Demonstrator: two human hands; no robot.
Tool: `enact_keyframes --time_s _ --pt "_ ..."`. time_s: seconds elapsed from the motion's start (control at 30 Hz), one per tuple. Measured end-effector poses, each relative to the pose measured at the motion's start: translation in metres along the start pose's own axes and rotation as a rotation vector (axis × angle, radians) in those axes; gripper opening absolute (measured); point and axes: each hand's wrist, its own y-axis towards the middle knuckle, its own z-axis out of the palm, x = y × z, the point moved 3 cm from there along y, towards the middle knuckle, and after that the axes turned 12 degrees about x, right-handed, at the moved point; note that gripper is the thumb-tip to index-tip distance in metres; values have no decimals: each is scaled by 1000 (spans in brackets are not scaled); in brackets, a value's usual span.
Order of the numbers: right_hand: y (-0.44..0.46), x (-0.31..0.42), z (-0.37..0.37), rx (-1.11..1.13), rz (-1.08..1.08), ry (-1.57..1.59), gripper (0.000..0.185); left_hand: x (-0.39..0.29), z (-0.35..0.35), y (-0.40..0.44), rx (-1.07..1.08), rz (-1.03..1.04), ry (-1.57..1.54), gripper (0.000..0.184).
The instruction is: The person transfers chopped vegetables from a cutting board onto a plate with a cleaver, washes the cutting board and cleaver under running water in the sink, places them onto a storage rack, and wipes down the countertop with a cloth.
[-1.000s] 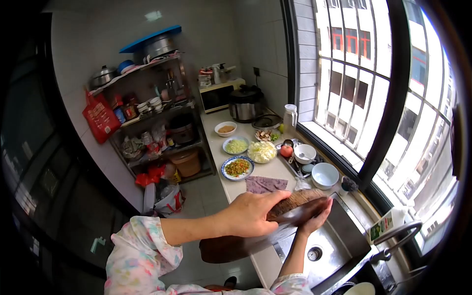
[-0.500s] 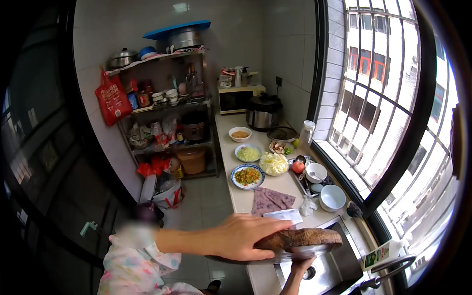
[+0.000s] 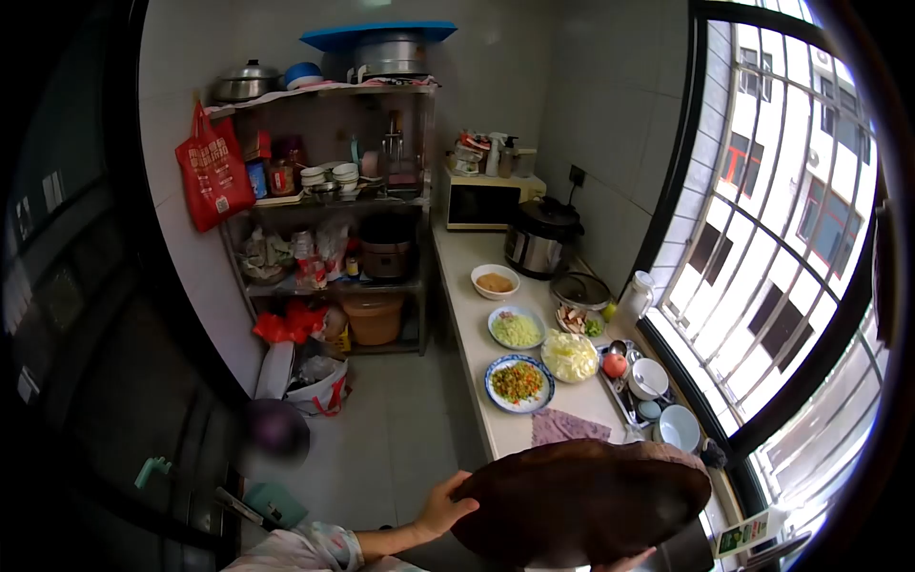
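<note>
While the left hand (image 3: pixel 440 513) curls its fingers over the near-left edge of the dark round board (image 3: pixel 581 500), the right hand (image 3: pixel 629 561) barely shows at the lower rim; its grip we cannot tell. We judge one-sided support could let the board slip or tip against the blue-rimmed plate (image 3: pixel 492 393). Beyond it: pale tabletop (image 3: pixel 512 434), patterned cloth (image 3: pixel 570 427), filled dishes; barred window (image 3: pixel 762 219) rightward; farther, laden rack (image 3: pixel 381 288), grey tiled wall.

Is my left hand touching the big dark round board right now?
Touching. The head view shows your left hand at the left edge of the dark round board, with a digit lapping over its rim and no gap showing.
</note>
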Motion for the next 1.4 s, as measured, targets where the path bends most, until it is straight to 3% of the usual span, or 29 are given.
enact_keyframes --time_s 0.13,0.2,0.23,0.3,0.37,0.4,0.43,0.47,0.57,0.63,0.7,0.77,0.83,0.9,0.97,1.03,1.17,1.2,1.33,1.37,1.4 --pt "-49 36 126 -114 44 -207 67 76 -74 30 -153 -123 -411 58" --pt "-61 31 173 -113 122 -378 63 79 -108 46 -202 -223 -681 59" --pt "-57 33 200 12 190 -612 60 65 -122 49 -238 -278 -810 59" --pt "-65 31 281 406 -67 -778 58 38 -151 61 -303 -429 -809 68" --pt "-60 15 351 723 -129 -837 56 5 -173 82 -304 -524 -957 73" --pt "-64 -1 384 792 -145 -868 70 -3 -187 88 -341 -632 -970 71" --pt "-70 -21 410 864 -160 -891 87 0 -199 91 -275 -572 -957 70" --pt "-65 -44 419 789 -129 -785 99 11 -211 92 -211 -509 -946 68" --pt "-66 -87 470 785 -81 -823 93 -4 -250 98 -79 -216 -603 65" --pt "-52 -124 496 870 -64 -783 93 -4 -282 116 -93 -200 -640 65" --pt "-40 -162 523 908 -42 -650 93 20 -312 137 -198 -415 -1058 68" --pt "-13 -197 542 988 -18 -748 92 48 -338 158 -226 -432 -1050 71" --pt "-1 -231 585 980 -3 -573 92 65 -366 195 -241 -408 -1053 71" --pt "18 -247 621 977 37 -749 90 66 -390 238 -305 -427 -1072 69" --pt "39 -274 662 928 -72 -613 90 60 -420 278 -342 -424 -1038 67" --pt "56 -280 706 988 -6 -772 89 53 -438 316 -354 -392 -985 66" --pt "87 -310 780 1003 -204 -710 86 35 -468 398 -248 -355 -1171 64" --pt "87 -306 801 1006 -128 -794 85 25 -475 420 -217 -335 -1193 65" --pt "117 -333 857 966 -480 -786 88 5 -516 502 8 -235 -1223 70" --pt "112 -333 874 939 -314 -808 86 -1 -525 515 20 -263 -1238 72" --pt "113 -340 891 924 -340 -785 85 -15 -534 535 45 -279 -1250 73"
